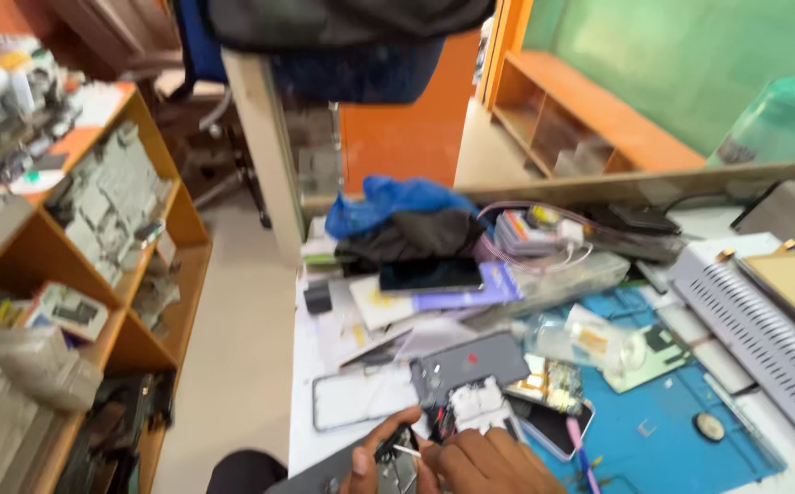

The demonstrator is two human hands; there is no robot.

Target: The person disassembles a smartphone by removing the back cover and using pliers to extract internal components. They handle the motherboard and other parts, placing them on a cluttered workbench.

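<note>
At the bottom edge of the view my two hands work over an opened phone (388, 462) lying on the white bench. My left hand (374, 457) grips the phone body at its edge. My right hand (484, 462) pinches a thin light-coloured tool (406, 450) whose tip points at the phone's insides. Just beyond my fingers lie a grey phone back cover (470, 361), a white inner frame part (475, 402) and a small circuit board (557, 384).
A blue work mat (681, 439) covers the bench's right side, with a pink-handled tool (580, 453) and a second phone (553, 425) on it. A dark phone (429, 274), blue and black cloths and cables sit farther back. A grey machine (763, 338) stands right; orange shelves (141, 274) stand left.
</note>
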